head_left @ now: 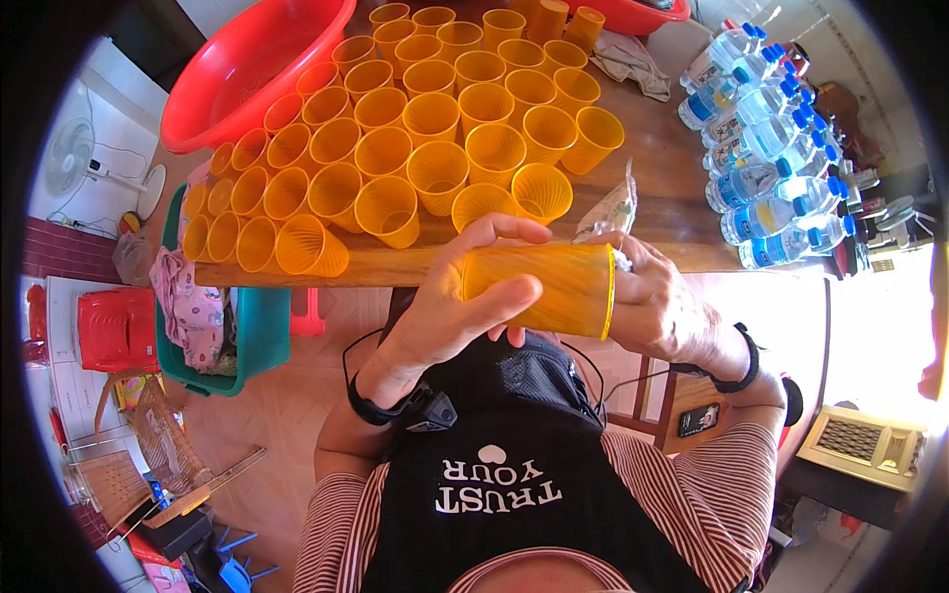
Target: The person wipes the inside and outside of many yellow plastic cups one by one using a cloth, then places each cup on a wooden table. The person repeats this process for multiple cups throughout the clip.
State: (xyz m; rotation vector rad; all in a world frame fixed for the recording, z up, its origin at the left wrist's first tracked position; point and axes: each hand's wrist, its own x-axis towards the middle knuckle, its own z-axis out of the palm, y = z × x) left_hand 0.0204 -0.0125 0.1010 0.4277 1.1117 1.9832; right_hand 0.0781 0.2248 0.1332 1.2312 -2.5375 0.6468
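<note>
My left hand (474, 289) is wrapped round a yellow ribbed plastic cup (541, 289), which lies on its side in the air just off the table's near edge. At the cup's mouth is my right hand (645, 296), its fingers around a whitish cloth (623, 259) that partly shows at the rim; how far the fingers reach inside is hidden. Beyond my hands, many similar yellow cups (387, 211) stand in close rows on the wooden table (645, 185), mouths up. A few at the far side (584, 28) stand upside down. A crumpled, patterned plastic wrapper (612, 207) lies behind my right hand.
A large red basin (252, 74) sits at the table's far left. Blue-capped water bottles (756, 222) lie stacked at the right, and a grey cloth (630, 63) lies at the back. Below the left edge is a green bin (263, 333) with pink fabric (185, 304).
</note>
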